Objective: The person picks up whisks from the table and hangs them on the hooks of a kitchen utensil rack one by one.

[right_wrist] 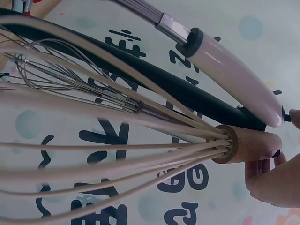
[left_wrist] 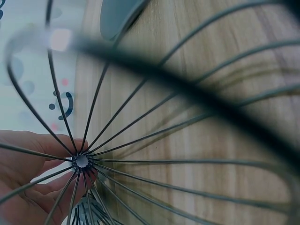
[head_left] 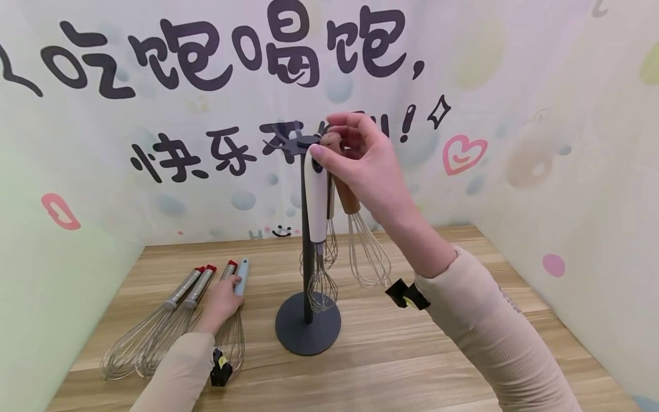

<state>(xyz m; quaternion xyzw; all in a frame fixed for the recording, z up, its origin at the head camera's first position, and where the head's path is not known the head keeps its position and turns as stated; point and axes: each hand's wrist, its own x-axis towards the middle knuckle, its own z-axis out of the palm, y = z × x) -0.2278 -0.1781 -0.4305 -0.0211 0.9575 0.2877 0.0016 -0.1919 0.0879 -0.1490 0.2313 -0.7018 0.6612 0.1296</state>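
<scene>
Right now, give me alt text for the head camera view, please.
A person's right hand grips a brown-handled whisk beside a white-handled whisk hanging on a dark stand, while the left hand holds a light-blue-handled whisk beside red-tipped balloon whisks on a wooden table.

"What colour is the stand [head_left: 308, 337]?"

"Dark grey. The table [head_left: 401, 355] under it has light brown wood grain in pale streaks."

"And the whisks [head_left: 322, 280] hanging on the stand?"

"There's a glossy white handle [head_left: 316, 200] and a warm brown handle [head_left: 347, 194]."

"Left of the stand?"

"Silver handles [head_left: 198, 290] with red ends [head_left: 210, 268]; nearest the stand, a light blue handle [head_left: 244, 270]."

"Behind the stand?"

"A white wall [head_left: 432, 34] with black lettering [head_left: 203, 86] and pastel spots [head_left: 243, 200]; right of the stand, a pink heart outline [head_left: 465, 155]."

"The sleeves [head_left: 180, 366]?"

"Plain cream, one either side of the stand."
</scene>
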